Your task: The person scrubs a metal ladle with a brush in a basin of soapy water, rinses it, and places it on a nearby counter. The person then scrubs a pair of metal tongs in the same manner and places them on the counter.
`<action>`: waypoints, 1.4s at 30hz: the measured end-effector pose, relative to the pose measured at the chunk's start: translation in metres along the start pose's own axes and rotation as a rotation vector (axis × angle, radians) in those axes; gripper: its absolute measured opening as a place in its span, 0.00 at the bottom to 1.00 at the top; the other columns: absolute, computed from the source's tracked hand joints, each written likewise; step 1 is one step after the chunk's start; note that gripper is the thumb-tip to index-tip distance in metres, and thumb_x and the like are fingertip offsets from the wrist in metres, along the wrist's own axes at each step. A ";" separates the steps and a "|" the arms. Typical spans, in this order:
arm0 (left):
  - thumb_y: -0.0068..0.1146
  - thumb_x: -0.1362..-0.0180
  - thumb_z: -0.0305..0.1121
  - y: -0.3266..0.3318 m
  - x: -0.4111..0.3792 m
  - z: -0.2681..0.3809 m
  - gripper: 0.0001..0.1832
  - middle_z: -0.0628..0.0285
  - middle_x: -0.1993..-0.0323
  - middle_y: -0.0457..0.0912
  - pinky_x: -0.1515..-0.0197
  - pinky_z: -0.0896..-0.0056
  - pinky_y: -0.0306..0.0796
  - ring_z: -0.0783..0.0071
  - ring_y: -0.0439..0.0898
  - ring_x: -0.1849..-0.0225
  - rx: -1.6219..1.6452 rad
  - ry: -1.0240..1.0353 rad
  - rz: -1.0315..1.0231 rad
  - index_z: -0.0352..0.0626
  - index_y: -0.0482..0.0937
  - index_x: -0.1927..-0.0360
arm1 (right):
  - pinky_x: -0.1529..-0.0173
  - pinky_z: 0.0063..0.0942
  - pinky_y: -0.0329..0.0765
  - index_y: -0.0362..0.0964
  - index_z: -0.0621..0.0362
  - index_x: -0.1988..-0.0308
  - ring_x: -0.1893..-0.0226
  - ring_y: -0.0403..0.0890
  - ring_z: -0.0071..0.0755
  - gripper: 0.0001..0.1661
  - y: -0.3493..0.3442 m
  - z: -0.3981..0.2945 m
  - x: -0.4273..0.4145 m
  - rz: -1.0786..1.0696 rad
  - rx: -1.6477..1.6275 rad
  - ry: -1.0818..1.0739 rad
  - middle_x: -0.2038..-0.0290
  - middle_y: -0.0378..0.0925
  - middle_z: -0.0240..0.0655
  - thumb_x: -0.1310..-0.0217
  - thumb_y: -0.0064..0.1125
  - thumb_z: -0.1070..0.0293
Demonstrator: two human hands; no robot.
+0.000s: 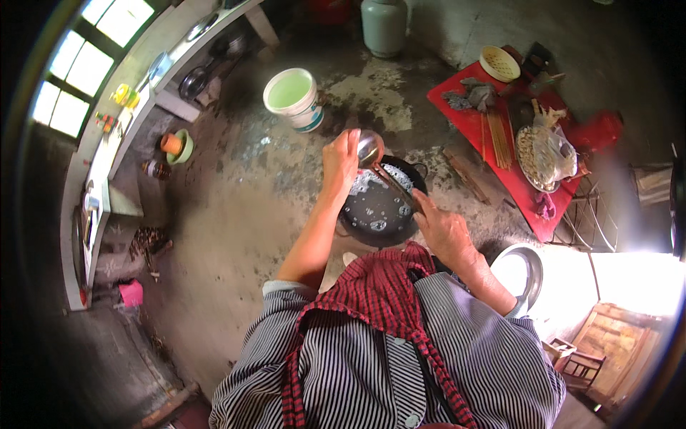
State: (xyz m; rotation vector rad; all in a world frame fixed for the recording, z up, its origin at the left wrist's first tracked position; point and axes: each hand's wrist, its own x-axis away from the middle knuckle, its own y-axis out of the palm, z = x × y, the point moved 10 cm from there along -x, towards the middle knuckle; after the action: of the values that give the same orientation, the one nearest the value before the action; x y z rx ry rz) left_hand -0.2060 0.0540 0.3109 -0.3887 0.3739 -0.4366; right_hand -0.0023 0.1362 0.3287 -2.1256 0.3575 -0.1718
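Note:
A metal ladle (371, 150) is raised over a black wok (375, 236) that holds dark water with white suds. My left hand (341, 161) grips the rim of the ladle's bowl, with some of its fingers hidden behind the metal. Lower and to the right, my right hand (446, 228) is closed around the ladle's long handle (395, 183). The wok sits low, just in front of my red checked apron (370, 284).
Beyond the wok stands a white bucket (293, 110) of greenish liquid. At right, a red table (465, 120) bears chopsticks (498, 142), a heaped plate and a basket (500, 63). A metal basin (534, 273) is near my right forearm. A gas cylinder (384, 29) stands far ahead.

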 end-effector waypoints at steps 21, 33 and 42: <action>0.52 0.50 0.26 0.138 0.067 -0.076 0.10 0.65 0.69 0.77 0.60 0.77 0.68 0.79 0.74 0.68 0.426 -0.396 -1.180 0.37 0.74 0.63 | 0.72 0.42 0.69 0.68 0.59 0.68 0.76 0.75 0.49 0.15 -0.004 0.060 0.048 -0.009 0.091 -0.039 0.81 0.72 0.43 0.48 0.53 0.57; 0.52 0.47 0.39 0.160 0.119 0.028 0.09 0.60 0.74 0.80 0.67 0.65 0.71 0.61 0.79 0.69 -0.208 0.607 -1.563 0.48 0.78 0.65 | 0.80 0.34 0.68 0.67 0.60 0.76 0.81 0.75 0.40 0.18 -0.033 0.021 0.031 0.138 0.512 -0.106 0.86 0.71 0.36 0.59 0.59 0.55; 0.47 0.43 0.33 0.156 0.107 0.099 0.07 0.53 0.79 0.75 0.75 0.57 0.67 0.50 0.76 0.76 0.173 0.901 -0.863 0.43 0.68 0.74 | 0.74 0.33 0.71 0.70 0.59 0.74 0.71 0.78 0.37 0.10 -0.051 0.023 0.013 0.150 0.608 0.041 0.76 0.75 0.36 0.57 0.55 0.63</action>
State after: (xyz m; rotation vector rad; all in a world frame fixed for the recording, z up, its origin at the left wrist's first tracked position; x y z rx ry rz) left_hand -0.0221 0.1615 0.2996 -0.1420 1.0378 -1.4939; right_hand 0.0259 0.1770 0.3585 -1.4924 0.4242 -0.2069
